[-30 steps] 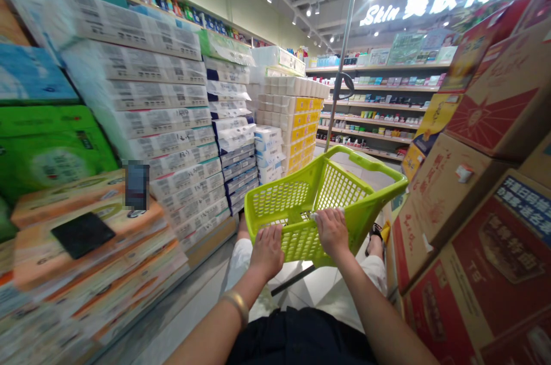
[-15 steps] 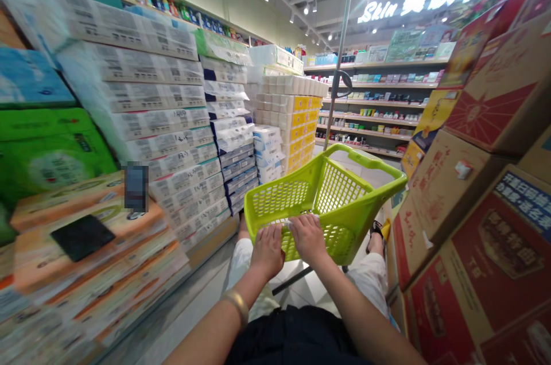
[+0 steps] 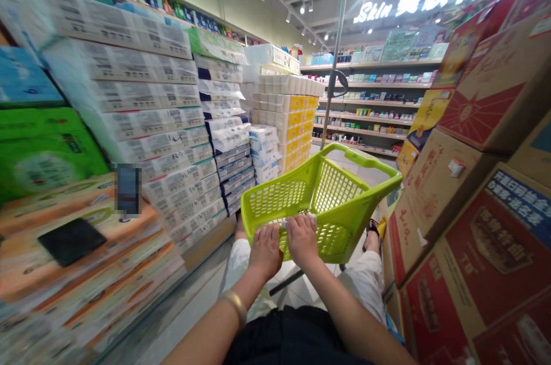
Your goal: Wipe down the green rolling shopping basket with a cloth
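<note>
In front of me stands a lime-green plastic shopping cart [image 3: 344,227] with perforated walls. Both my hands lie side by side on its near rim. My left hand [image 3: 266,250], with a gold bangle on its wrist, has its fingers curled over that rim. Beside it my right hand [image 3: 302,239] is closed over the same edge, pressing a thin white cloth or tissue [image 3: 314,217] against it. A bit of white also shows between the two hands. The undersides of my fingers are hidden. No goods can be made out inside the cart.
Tissue packs [image 3: 150,95] are stacked high on the left, with a dark flat object [image 3: 72,241] and a pixelated phone-like item [image 3: 128,189] on the orange packs. Cartons [image 3: 486,244] wall in the right. A metal pole [image 3: 338,38] rises behind the cart, before stocked shelves [image 3: 370,102].
The whole view has shifted slightly, so cart and surroundings sit a little further left. Both hands keep nearly the same places on the rim.
</note>
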Available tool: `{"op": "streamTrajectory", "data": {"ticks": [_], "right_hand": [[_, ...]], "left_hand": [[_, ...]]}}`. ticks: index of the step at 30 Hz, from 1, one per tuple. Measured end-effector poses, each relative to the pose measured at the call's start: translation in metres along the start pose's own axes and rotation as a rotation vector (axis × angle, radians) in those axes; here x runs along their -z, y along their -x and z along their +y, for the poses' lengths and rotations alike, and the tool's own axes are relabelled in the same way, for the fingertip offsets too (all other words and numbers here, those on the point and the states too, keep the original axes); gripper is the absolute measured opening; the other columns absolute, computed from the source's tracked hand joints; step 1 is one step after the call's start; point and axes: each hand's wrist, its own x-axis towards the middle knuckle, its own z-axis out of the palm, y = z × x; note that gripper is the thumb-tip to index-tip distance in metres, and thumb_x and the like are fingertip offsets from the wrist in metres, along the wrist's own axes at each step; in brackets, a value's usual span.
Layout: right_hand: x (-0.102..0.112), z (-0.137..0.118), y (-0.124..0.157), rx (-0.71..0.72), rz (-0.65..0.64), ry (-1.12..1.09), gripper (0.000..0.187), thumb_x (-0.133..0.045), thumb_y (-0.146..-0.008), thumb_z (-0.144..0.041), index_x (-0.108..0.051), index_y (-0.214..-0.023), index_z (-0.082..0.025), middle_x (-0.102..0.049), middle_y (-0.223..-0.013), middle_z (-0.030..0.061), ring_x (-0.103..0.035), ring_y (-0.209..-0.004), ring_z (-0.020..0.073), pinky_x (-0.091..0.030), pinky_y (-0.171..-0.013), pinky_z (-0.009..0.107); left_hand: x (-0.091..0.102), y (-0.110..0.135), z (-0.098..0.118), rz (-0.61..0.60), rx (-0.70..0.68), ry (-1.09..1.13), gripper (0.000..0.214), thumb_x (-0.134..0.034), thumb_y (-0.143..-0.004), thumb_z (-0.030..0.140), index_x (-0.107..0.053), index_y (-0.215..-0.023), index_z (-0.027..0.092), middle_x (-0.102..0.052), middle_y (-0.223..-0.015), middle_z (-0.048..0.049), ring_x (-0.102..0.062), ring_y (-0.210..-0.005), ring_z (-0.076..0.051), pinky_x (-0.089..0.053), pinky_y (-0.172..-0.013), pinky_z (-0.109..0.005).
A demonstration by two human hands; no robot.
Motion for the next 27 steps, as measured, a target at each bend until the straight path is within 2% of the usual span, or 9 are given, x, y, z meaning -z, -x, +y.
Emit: {"op": "streamTrajectory", "data": {"ticks": [3,6,9,11,14,17,19,22,27], "right_hand": [[0.008,0.009,-0.002,0.087,-0.054,0.011,0.019,-0.045,-0.094,-0.027,-0.064,-0.097,-0.026,-0.061,-0.087,0.0031,-0.049,-0.09,0.0194,-0.03,-0.096,0.034],[0.028,0.048,-0.008,0.069,-0.037,0.077,0.021,-0.043,-0.095,-0.028,-0.064,-0.093,-0.025,-0.061,-0.086,0.0034,-0.049,-0.089,0.0198,-0.031,-0.094,0.034],[0.042,0.079,-0.013,0.023,0.009,0.136,0.023,-0.042,-0.095,-0.028,-0.064,-0.092,-0.024,-0.061,-0.087,0.0044,-0.048,-0.093,0.021,-0.028,-0.1,0.035],[0.039,0.079,-0.014,-0.04,0.048,0.148,0.022,-0.042,-0.095,-0.026,-0.063,-0.091,-0.023,-0.061,-0.088,0.0053,-0.048,-0.094,0.0216,-0.026,-0.102,0.037],[0.021,0.049,-0.009,-0.093,0.064,0.093,0.021,-0.043,-0.093,-0.023,-0.063,-0.088,-0.023,-0.061,-0.086,0.005,-0.048,-0.092,0.0216,-0.026,-0.102,0.038],[0.003,0.011,-0.003,-0.03,0.013,0.002,0.02,-0.043,-0.094,-0.024,-0.063,-0.091,-0.024,-0.061,-0.088,0.004,-0.048,-0.094,0.0209,-0.027,-0.101,0.038],[0.0,0.002,-0.001,0.02,-0.019,-0.019,0.02,-0.043,-0.094,-0.026,-0.063,-0.095,-0.025,-0.061,-0.089,0.0037,-0.048,-0.094,0.0204,-0.027,-0.101,0.037],[0.01,0.018,-0.002,0.083,-0.06,0.004,0.021,-0.042,-0.095,-0.028,-0.063,-0.098,-0.025,-0.062,-0.089,0.0033,-0.049,-0.092,0.0199,-0.029,-0.098,0.034],[0.035,0.071,-0.007,0.011,0.008,0.093,0.024,-0.04,-0.096,-0.028,-0.063,-0.098,-0.024,-0.061,-0.092,0.0045,-0.048,-0.097,0.0205,-0.027,-0.103,0.036]], "left_hand": [[0.0,0.002,-0.004,-0.003,-0.014,-0.001,0.06,-0.05,-0.068,0.013,-0.041,-0.127,0.016,-0.053,-0.117,-0.0119,-0.047,-0.109,-0.027,-0.034,-0.099,-0.044],[-0.001,0.002,-0.007,-0.007,-0.024,-0.002,0.062,-0.051,-0.069,0.015,-0.039,-0.129,0.016,-0.053,-0.119,-0.0119,-0.046,-0.111,-0.027,-0.033,-0.1,-0.044],[-0.001,0.002,-0.005,-0.007,-0.021,-0.004,0.062,-0.051,-0.07,0.016,-0.038,-0.13,0.016,-0.052,-0.122,-0.0123,-0.045,-0.112,-0.027,-0.031,-0.101,-0.043],[-0.001,0.001,-0.002,-0.014,-0.006,-0.008,0.061,-0.051,-0.07,0.017,-0.039,-0.13,0.014,-0.052,-0.123,-0.0128,-0.044,-0.113,-0.027,-0.03,-0.102,-0.043],[0.0,-0.001,0.001,-0.02,0.011,-0.016,0.06,-0.051,-0.07,0.018,-0.04,-0.128,0.012,-0.052,-0.122,-0.0138,-0.044,-0.113,-0.027,-0.03,-0.102,-0.043],[0.001,-0.001,0.001,-0.01,-0.002,-0.013,0.057,-0.05,-0.07,0.016,-0.042,-0.126,0.012,-0.053,-0.12,-0.0137,-0.045,-0.111,-0.027,-0.032,-0.101,-0.043],[0.002,0.0,-0.001,-0.005,-0.013,-0.005,0.056,-0.05,-0.069,0.015,-0.043,-0.125,0.013,-0.054,-0.118,-0.013,-0.047,-0.109,-0.027,-0.034,-0.1,-0.043],[0.003,0.001,-0.004,-0.008,-0.022,0.005,0.058,-0.05,-0.069,0.014,-0.041,-0.127,0.013,-0.054,-0.118,-0.0127,-0.047,-0.11,-0.027,-0.033,-0.1,-0.042],[0.0,0.002,-0.003,-0.011,-0.019,0.007,0.061,-0.05,-0.069,0.016,-0.039,-0.129,0.015,-0.052,-0.121,-0.0129,-0.045,-0.112,-0.028,-0.031,-0.101,-0.044]]}}
